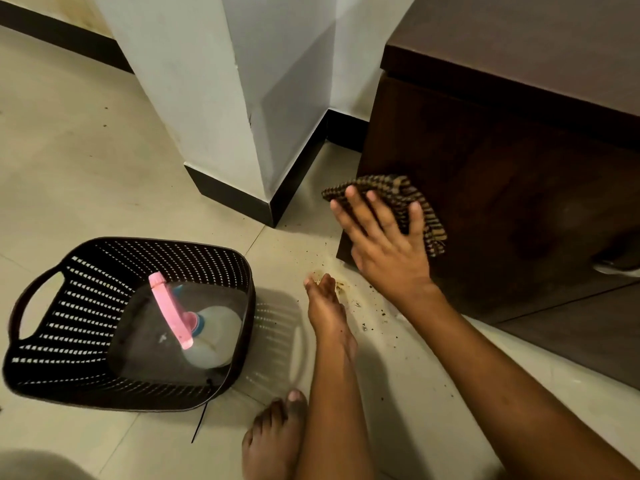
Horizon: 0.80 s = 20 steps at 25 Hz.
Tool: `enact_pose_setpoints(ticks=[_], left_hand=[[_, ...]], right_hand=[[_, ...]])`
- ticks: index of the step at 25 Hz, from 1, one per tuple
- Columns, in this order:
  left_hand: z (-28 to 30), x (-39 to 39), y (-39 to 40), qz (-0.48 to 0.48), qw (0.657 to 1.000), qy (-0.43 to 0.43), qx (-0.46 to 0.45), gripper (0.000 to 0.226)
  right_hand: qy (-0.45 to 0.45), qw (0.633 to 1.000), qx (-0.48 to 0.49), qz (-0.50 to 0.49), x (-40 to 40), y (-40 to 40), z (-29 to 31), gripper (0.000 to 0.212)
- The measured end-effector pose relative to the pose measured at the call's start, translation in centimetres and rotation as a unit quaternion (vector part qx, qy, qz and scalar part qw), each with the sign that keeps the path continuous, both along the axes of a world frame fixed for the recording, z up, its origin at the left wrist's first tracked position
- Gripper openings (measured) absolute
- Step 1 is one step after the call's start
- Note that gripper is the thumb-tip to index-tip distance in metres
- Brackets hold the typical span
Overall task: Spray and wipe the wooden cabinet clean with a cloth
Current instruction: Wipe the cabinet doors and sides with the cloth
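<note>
The dark wooden cabinet (512, 188) stands on the right. My right hand (384, 244) lies flat, fingers spread, pressing a brown striped cloth (405, 197) against the cabinet's side near its lower left corner. My left hand (325, 303) rests on the floor tiles just left of it, fingers drawn together and holding nothing. The spray bottle (207, 334), white with a pink trigger head, lies on its side inside the dark woven basket (83, 292) at the left.
A white wall column (221, 98) with a black skirting juts out between basket and cabinet. Dark crumbs and a stain (341, 284) dot the tiles by the cabinet's corner. My bare foot (273, 434) sits at the bottom centre.
</note>
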<state>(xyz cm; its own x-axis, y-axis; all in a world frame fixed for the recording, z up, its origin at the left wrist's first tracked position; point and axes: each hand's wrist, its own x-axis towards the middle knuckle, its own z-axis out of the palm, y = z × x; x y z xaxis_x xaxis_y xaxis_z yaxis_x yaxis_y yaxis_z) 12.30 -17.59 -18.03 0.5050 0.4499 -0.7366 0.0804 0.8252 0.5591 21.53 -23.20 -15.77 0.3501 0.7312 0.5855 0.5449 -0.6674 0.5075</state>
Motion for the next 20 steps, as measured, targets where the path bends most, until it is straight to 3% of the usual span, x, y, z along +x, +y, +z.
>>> enact_pose_setpoints(ticks=[4,7,10,12,16,20], left_hand=[[-0.7,-0.2,0.6,0.014,1.000,0.014,-0.005,0.063],[-1.1,-0.4,0.8,0.018,1.000,0.020,0.002,0.063],[-0.3,-0.2,0.4,0.024,0.999,0.024,0.004,0.063],[0.0,-0.1,0.1,0.032,0.999,0.013,-0.006,0.063],[0.8,0.3,0.1,0.054,0.998,-0.001,-0.016,0.063],[3.0,0.1,-0.7,0.049,0.999,-0.020,-0.014,0.061]], right_hand=[[0.087,0.976,-0.199,0.026,-0.6,-1.7,-4.6,0.066],[0.140,0.925,-0.353,0.015,-0.9,-2.6,-5.5,0.062],[0.172,0.896,-0.409,-0.010,-1.1,-3.4,-5.5,0.062],[0.176,0.913,-0.367,-0.032,-1.5,-4.1,-4.6,0.063],[0.125,0.981,-0.136,-0.055,-2.1,-4.2,-1.1,0.072],[0.060,0.988,0.130,-0.062,-1.8,-1.0,6.3,0.068]])
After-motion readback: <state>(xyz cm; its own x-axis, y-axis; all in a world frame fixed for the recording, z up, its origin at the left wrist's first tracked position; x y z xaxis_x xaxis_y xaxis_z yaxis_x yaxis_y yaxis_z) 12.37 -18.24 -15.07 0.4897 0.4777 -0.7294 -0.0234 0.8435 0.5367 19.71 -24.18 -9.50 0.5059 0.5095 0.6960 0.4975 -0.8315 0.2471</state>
